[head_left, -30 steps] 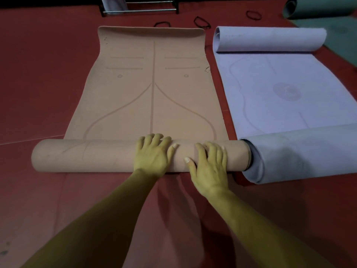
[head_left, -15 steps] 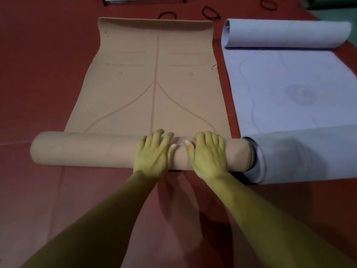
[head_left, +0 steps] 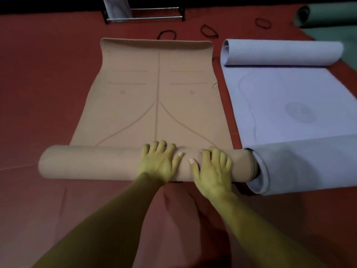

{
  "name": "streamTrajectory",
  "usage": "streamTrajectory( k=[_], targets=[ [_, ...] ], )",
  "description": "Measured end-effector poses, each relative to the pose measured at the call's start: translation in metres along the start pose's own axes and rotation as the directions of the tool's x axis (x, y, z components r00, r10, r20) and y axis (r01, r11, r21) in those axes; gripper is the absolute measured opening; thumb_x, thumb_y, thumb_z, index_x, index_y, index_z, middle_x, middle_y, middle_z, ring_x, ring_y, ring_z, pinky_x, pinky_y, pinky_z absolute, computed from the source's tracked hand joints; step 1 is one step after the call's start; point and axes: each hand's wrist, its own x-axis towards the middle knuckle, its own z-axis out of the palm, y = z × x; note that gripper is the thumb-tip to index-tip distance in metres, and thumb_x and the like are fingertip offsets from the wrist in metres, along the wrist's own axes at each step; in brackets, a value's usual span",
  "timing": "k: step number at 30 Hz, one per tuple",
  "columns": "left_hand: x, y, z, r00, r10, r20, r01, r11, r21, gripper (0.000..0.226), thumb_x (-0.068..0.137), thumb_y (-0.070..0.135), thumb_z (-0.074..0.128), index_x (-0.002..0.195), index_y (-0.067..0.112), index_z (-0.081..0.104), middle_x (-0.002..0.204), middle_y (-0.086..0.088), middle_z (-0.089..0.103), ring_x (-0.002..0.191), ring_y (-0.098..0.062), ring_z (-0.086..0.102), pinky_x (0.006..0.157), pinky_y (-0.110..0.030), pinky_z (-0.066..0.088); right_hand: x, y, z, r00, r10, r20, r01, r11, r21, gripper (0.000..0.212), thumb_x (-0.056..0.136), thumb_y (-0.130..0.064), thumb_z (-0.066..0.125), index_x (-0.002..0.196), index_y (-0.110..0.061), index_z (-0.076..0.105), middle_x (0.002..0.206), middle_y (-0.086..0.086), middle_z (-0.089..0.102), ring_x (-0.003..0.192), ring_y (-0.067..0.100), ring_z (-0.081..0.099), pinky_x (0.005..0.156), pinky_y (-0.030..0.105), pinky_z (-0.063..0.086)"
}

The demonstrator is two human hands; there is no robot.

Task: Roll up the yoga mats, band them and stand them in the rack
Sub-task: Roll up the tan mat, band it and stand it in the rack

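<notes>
A tan yoga mat [head_left: 156, 97] lies on the red floor, its near end wound into a thick roll [head_left: 90, 163] that runs left to right. My left hand [head_left: 158, 161] presses flat on top of the roll right of its middle. My right hand [head_left: 212, 171] lies flat on the roll beside it, near the roll's right end. A lilac mat [head_left: 289, 105] lies to the right, curled at both ends. Black bands [head_left: 208, 31] lie on the floor beyond the mats. The metal rack [head_left: 146, 14] stands at the far edge with one rolled mat [head_left: 116, 6] in it.
A green mat [head_left: 328, 16], partly rolled, lies at the far right corner. The lilac mat's near roll [head_left: 309, 167] touches the right end of the tan roll. Red floor [head_left: 38, 74] stretches out to the left of the tan mat.
The tan roll has grown a little and moved farther up the mat. My hands have shifted on top of it, the right one drawing back toward me.
</notes>
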Motion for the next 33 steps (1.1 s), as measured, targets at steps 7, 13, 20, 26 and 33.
streamTrajectory(
  k=[7,13,20,26,33],
  targets=[
    [0.007,-0.005,-0.008,0.995,0.046,-0.084,-0.051,0.997,-0.063,0.050,0.098,0.056,0.033,0.104,0.018,0.065,0.098,-0.007,0.059,0.087,-0.032,0.054,0.079,-0.044,0.039,0.023,-0.002,0.004,0.999,0.050,0.018,-0.050,0.998,0.029,0.047,0.095,-0.052,0.045,0.098,-0.009,0.064,0.096,0.012,0.057,0.093,0.036,0.055,0.087,0.050,0.043],
    [-0.009,-0.016,-0.006,0.998,0.061,-0.006,-0.061,0.992,-0.108,0.058,0.098,0.054,0.033,0.136,0.019,0.060,0.130,-0.012,0.060,0.121,-0.034,0.055,0.110,-0.049,0.028,0.050,-0.006,-0.027,0.903,0.054,0.427,-0.075,0.997,0.033,0.078,0.085,-0.069,0.020,0.125,-0.014,0.057,0.118,0.010,0.051,0.117,0.033,0.046,0.108,0.047,0.032],
    [0.019,-0.016,-0.006,0.988,-0.002,0.155,0.020,0.993,-0.114,0.062,0.098,0.056,0.021,0.138,0.026,0.057,0.129,-0.011,0.058,0.121,-0.032,0.054,0.111,-0.051,0.033,0.046,0.007,-0.022,0.912,-0.056,0.407,0.042,0.998,0.044,0.065,0.090,-0.064,0.035,0.135,-0.022,0.055,0.124,0.011,0.052,0.118,0.038,0.051,0.110,0.052,0.035],
    [0.057,-0.022,0.011,1.000,-0.017,-0.013,0.017,1.000,-0.020,0.052,0.095,0.056,0.032,0.116,0.024,0.068,0.109,-0.006,0.063,0.096,-0.029,0.059,0.087,-0.045,0.031,0.072,0.013,0.010,0.976,-0.152,0.155,0.147,0.988,0.046,0.048,0.093,-0.053,0.044,0.121,-0.019,0.065,0.110,0.009,0.060,0.101,0.033,0.056,0.095,0.047,0.043],
    [0.095,-0.030,0.012,0.995,-0.073,-0.067,0.066,0.993,-0.097,0.044,0.094,0.051,0.033,0.100,0.022,0.065,0.098,-0.007,0.058,0.087,-0.031,0.054,0.078,-0.043,0.035,0.098,0.003,0.023,0.995,-0.091,-0.037,0.092,0.996,0.021,0.038,0.093,-0.049,0.051,0.101,-0.018,0.070,0.102,0.009,0.059,0.090,0.033,0.055,0.080,0.045,0.041]
  ],
)
